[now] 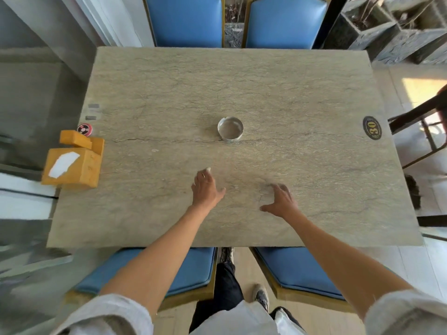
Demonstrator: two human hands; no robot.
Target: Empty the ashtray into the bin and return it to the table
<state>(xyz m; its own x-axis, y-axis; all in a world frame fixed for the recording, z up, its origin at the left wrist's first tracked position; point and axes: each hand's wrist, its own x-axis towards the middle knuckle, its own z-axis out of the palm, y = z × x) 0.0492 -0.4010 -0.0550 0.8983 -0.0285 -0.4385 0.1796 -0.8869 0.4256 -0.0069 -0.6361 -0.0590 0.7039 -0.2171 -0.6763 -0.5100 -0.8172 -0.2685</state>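
Both hands (244,197) spread, empty, near ashtray (230,129).

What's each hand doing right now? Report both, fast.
Left hand: open, holding nothing, over the table.
Right hand: open, fingers spread, holding nothing.

One ashtray (230,129) sits on one table (290,93). Four blue chairs (186,20) surround it. Two hands (206,189) show.
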